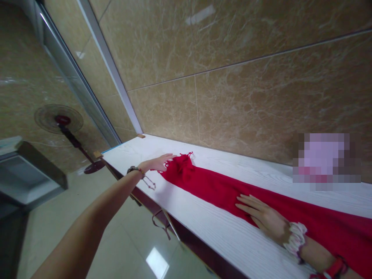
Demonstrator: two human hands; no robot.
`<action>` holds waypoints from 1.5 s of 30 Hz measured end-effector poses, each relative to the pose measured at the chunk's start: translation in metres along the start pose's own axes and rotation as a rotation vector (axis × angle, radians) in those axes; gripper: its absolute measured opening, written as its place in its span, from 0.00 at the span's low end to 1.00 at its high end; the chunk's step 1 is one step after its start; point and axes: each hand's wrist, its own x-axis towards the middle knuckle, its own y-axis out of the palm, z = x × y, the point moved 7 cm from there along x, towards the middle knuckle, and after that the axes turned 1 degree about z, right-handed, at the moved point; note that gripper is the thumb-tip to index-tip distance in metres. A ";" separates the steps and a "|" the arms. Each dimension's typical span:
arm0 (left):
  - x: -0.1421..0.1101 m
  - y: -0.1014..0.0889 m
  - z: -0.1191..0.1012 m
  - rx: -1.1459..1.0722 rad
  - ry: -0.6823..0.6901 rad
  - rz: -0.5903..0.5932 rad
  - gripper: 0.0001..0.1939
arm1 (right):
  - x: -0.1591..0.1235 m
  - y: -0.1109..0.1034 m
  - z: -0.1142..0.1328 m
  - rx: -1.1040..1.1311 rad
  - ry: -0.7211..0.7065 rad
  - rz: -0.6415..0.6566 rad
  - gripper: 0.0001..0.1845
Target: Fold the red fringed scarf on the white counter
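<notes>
Centre frame on white tabletop (pixel 203 228) | red scarf (pixel 221 186) runs lower right to its fringed end | left hand (pixel 158 163) fingers flat, open, at fringe | right hand (pixel 266 217) flat mid-scarf, gripping nothing

Long red scarf (pixel 261 201) with tasselled end, spread flat and lengthwise along white tabletop (pixel 203 224), slightly bunched at far end.

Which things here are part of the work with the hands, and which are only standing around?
In the work:
- red scarf, spread along the white table
- left hand, at its fringed end
- right hand, flat on its middle

Just around:
- standing fan
- grey cabinet
- marble wall
</notes>
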 end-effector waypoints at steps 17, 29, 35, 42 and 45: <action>0.011 0.023 -0.057 0.546 0.313 0.116 0.22 | 0.001 0.002 0.006 -0.024 -0.036 0.024 0.21; -0.015 -0.002 -0.038 0.477 0.122 -0.024 0.10 | 0.010 -0.016 0.019 -0.047 -0.038 -0.021 0.22; -0.030 0.024 -0.017 0.490 -0.023 0.002 0.12 | 0.008 0.008 0.014 -0.024 -0.041 0.122 0.26; -0.035 0.023 -0.011 0.584 0.004 0.028 0.10 | 0.005 0.010 0.015 -0.013 0.002 0.179 0.23; -0.037 0.028 -0.009 0.600 0.018 0.064 0.10 | 0.003 0.016 0.015 -0.040 0.023 0.198 0.22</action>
